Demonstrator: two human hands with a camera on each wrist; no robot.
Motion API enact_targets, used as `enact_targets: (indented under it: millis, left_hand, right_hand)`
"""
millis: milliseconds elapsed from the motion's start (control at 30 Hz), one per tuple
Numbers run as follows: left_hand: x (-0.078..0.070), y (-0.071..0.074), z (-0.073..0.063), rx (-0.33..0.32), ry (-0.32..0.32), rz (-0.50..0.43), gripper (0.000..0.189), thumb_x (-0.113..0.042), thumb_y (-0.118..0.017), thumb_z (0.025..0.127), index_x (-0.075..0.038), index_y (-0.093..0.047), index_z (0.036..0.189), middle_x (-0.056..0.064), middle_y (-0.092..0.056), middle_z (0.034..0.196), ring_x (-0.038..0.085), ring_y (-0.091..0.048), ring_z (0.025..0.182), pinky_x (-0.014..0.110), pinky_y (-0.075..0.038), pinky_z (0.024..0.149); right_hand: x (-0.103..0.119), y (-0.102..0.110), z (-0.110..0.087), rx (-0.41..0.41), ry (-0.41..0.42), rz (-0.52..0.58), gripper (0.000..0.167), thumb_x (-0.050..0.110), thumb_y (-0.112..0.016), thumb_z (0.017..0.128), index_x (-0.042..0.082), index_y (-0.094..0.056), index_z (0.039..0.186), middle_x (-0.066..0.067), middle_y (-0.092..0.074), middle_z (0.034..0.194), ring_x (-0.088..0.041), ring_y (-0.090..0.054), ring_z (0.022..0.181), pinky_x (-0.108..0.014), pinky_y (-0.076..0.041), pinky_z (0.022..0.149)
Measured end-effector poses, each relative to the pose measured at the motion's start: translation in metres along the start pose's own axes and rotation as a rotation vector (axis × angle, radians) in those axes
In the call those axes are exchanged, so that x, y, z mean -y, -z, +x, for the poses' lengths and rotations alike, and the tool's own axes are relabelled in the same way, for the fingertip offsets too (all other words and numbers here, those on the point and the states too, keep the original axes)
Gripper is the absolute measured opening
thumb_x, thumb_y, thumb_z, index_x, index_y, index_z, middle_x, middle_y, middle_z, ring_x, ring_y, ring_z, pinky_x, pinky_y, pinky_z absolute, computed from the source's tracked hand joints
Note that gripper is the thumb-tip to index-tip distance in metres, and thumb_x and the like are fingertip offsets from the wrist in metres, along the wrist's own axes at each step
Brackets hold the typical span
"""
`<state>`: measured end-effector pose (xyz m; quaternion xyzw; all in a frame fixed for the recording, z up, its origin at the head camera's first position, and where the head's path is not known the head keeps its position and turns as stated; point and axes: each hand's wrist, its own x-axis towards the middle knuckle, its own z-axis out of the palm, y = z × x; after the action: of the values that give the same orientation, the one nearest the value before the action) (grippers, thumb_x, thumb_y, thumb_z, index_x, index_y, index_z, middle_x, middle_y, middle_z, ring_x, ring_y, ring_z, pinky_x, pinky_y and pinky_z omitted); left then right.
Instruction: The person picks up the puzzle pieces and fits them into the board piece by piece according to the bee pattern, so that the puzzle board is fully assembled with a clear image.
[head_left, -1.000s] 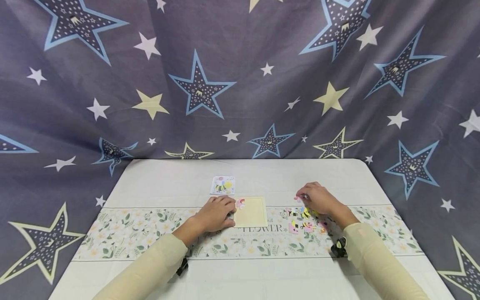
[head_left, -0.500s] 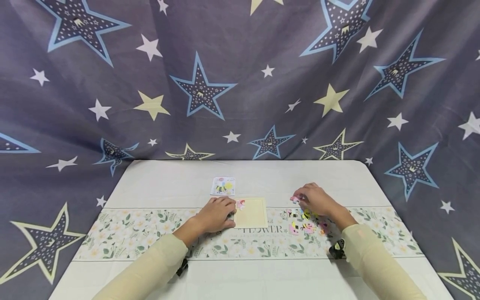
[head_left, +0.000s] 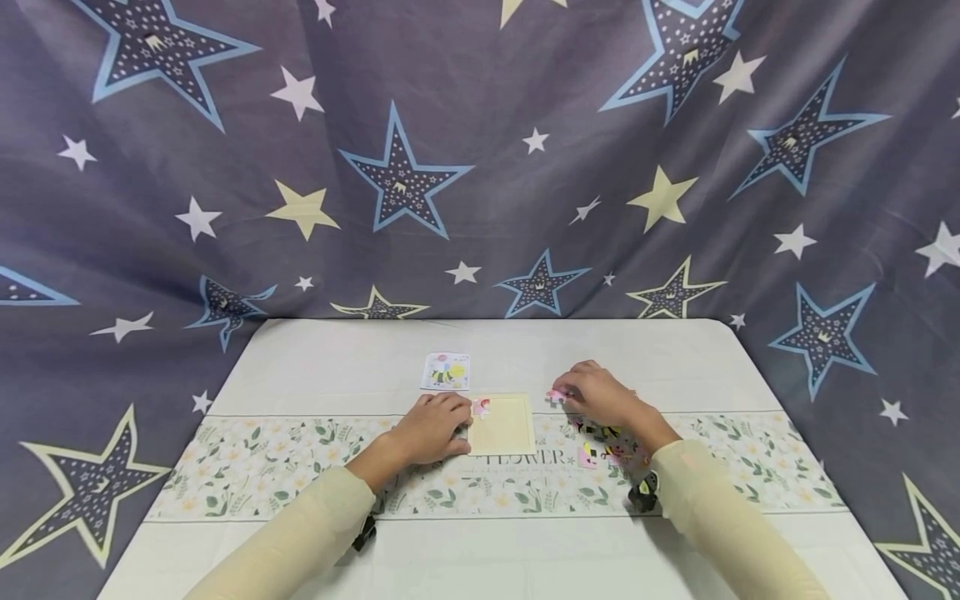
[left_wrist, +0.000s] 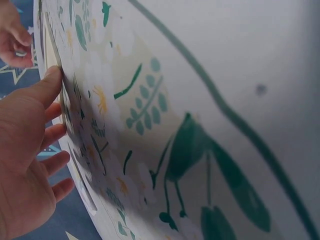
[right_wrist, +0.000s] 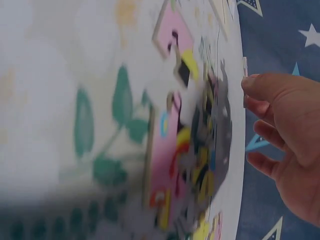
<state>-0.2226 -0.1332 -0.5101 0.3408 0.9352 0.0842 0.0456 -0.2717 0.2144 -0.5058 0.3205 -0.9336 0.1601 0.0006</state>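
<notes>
A shallow cream puzzle tray [head_left: 502,432] lies mid-table, with one pink puzzle piece [head_left: 482,407] in its far left corner. My left hand [head_left: 433,428] rests along the tray's left side, relaxed fingers near the far part and thumb at the near corner. In the left wrist view the thumb [left_wrist: 50,82] touches the tray's edge. To the right of the tray, my right hand [head_left: 600,395] pinches another pink puzzle piece [head_left: 556,395] between thumb and fingers. The right wrist view shows that held piece edge-on, above the table.
Several loose puzzle pieces [head_left: 587,455] lie right of the tray, partly hidden under the right forearm. Behind the tray lies a bee picture card [head_left: 446,372]. A floral band [head_left: 300,467] crosses the white tablecloth, and a star-patterned curtain [head_left: 480,208] hangs behind.
My right hand has lifted the pink puzzle piece from beside the loose pieces and carried it left toward the tray. The left hand and the tray have stayed in place.
</notes>
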Motion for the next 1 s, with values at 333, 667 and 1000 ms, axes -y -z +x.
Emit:
enact_targets:
  millis: [333,667,1000]
  left_hand:
    - [0.0,0.001,0.0,0.003,-0.001,0.01,0.039,-0.045,-0.07,0.095,-0.017,-0.066,0.123,0.006,-0.056,0.147,0.03,-0.048,0.14,0.056,-0.04,0.109]
    - [-0.001,0.001,0.0,0.001,-0.005,0.013,0.038,-0.044,-0.07,0.095,-0.017,-0.067,0.122,0.006,-0.056,0.146,0.03,-0.049,0.139,0.057,-0.041,0.108]
    - [0.001,-0.001,0.002,0.001,0.002,0.017,0.037,-0.045,-0.07,0.094,-0.018,-0.067,0.119,0.005,-0.056,0.145,0.029,-0.049,0.138,0.056,-0.041,0.108]
  right_hand:
    - [0.023,-0.01,0.018,-0.012,0.033,-0.01,0.021,0.017,-0.069,0.096,0.017,-0.074,0.116,-0.004,-0.071,0.112,-0.031,-0.06,0.121,-0.055,-0.046,0.104]
    - [0.044,-0.023,0.035,-0.005,0.066,-0.029,0.021,0.018,-0.069,0.096,0.018,-0.074,0.116,0.0,-0.072,0.111,-0.027,-0.06,0.12,-0.051,-0.048,0.104]
    - [0.061,-0.034,0.048,-0.011,0.141,-0.032,0.019,0.016,-0.069,0.097,0.018,-0.075,0.115,0.0,-0.072,0.112,-0.026,-0.061,0.117,-0.049,-0.051,0.098]
